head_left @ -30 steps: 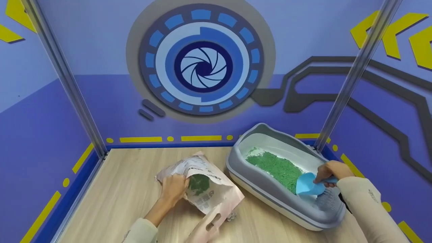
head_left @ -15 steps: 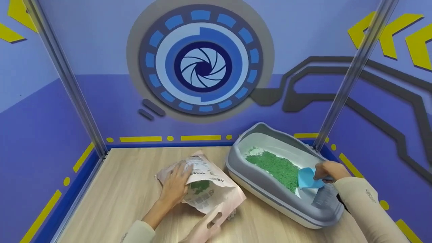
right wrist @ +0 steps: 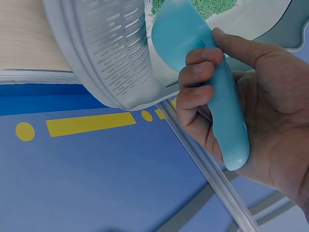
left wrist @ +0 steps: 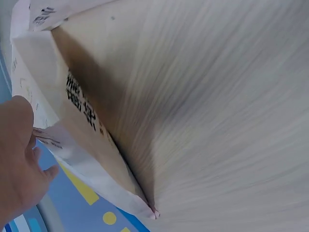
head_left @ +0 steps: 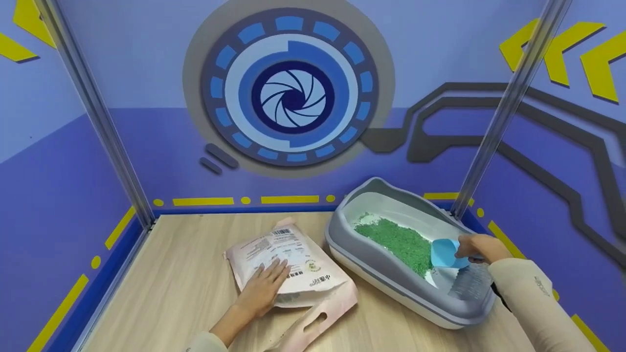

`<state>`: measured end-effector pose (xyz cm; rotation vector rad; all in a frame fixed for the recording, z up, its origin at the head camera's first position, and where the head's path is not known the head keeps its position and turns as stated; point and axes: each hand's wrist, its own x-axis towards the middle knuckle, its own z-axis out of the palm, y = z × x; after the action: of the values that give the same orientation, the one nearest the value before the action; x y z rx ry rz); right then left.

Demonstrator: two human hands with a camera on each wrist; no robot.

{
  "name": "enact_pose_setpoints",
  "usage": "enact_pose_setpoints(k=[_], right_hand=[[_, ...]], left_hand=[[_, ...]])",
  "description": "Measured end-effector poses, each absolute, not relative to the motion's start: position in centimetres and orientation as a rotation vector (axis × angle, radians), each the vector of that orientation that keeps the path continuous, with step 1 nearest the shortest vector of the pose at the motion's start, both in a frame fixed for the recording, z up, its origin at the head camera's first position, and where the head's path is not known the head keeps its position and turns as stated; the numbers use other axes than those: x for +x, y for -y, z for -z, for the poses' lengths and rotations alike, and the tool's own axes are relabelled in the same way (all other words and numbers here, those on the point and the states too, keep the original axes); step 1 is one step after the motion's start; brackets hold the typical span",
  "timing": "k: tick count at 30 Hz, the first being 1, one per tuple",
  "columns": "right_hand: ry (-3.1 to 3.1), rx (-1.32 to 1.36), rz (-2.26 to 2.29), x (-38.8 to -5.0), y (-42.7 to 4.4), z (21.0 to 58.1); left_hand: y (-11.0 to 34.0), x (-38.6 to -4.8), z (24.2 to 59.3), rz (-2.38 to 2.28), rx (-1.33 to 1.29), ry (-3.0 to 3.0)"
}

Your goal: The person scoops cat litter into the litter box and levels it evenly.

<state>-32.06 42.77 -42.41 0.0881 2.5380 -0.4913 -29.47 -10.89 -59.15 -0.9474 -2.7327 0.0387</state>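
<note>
Left of the litter tray point(head_left: 386, 275), the printed pouch point(head_left: 308, 274) now lies flatter; left grip point(head_left: 264, 289) rests on it, fingers straight; right grip point(head_left: 481, 248) clamps the smooth blue scoop point(head_left: 443, 253) near the tray's green granules point(head_left: 397, 240).

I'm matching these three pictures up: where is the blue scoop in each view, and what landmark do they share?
Head: lower right, the blue scoop is held in the right hand, next to green granules.
Left wrist: not in it.
Right wrist: right of centre, from the top edge down along the palm.
Shared landmark: wood-grain tabletop, filling much of left wrist, upper left in right wrist.
</note>
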Motion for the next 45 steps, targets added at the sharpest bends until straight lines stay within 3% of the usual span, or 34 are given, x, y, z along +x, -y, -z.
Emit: enact_pose_setpoints(k=[6, 16, 25, 34, 41, 45], right_hand=[[-2.552, 0.078, 0.414, -32.1, -43.2, 42.7], [-2.562, 0.052, 0.480, -32.9, -43.5, 43.5], [-2.626, 0.003, 0.516, -34.1, -43.4, 44.7], [-2.786, -0.171, 0.423, -35.4, -42.1, 46.4], [-2.780, -0.251, 0.417, -36.0, -41.0, 47.6], [-2.733, -0.192, 0.402, -36.3, -41.0, 46.7]], left_hand=[[11.4, -28.5, 61.4, -0.269, -0.948, 2.684], [12.4, -28.2, 61.5, 0.294, -0.959, 3.086], [12.1, -31.1, 63.4, 0.613, -0.596, 2.831], [12.4, -31.9, 65.6, 0.546, -0.358, 3.257], [11.2, -33.2, 65.3, 0.502, -0.135, 3.505], [9.5, -33.7, 62.8, 0.459, 0.010, 3.566]])
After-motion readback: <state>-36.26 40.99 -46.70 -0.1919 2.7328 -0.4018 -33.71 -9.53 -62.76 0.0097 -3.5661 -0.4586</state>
